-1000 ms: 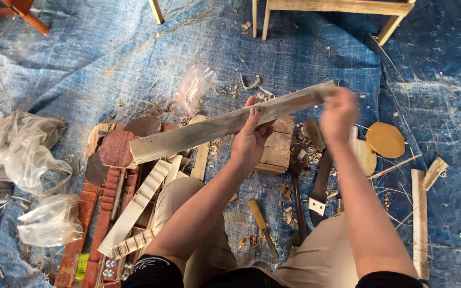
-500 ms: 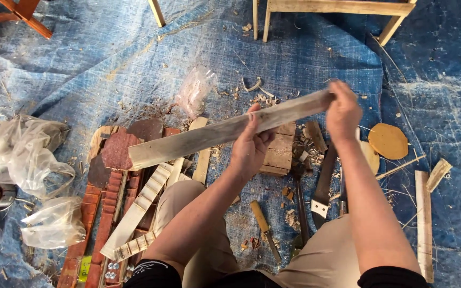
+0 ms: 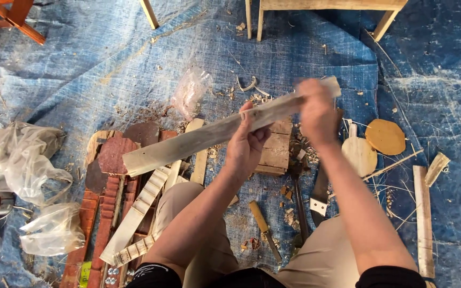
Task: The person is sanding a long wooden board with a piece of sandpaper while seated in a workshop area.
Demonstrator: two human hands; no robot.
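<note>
Splinters worry me: my left hand (image 3: 247, 140) clamps the rough wooden slat (image 3: 214, 130) mid-length, my blurred right hand (image 3: 316, 109) grips its far end. A slip could drop it onto the knife (image 3: 265, 228) lying on the tarp (image 3: 134, 58) between my knees.

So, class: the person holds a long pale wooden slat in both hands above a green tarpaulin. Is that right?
Not quite. The head view shows the tarpaulin is blue, not green. The rest stands: the left hand and right hand both hold the long pale wooden slat above it.

Right hand (image 3: 316, 111) motion-blurred, hiding the plank's (image 3: 198, 140) far end.
</note>
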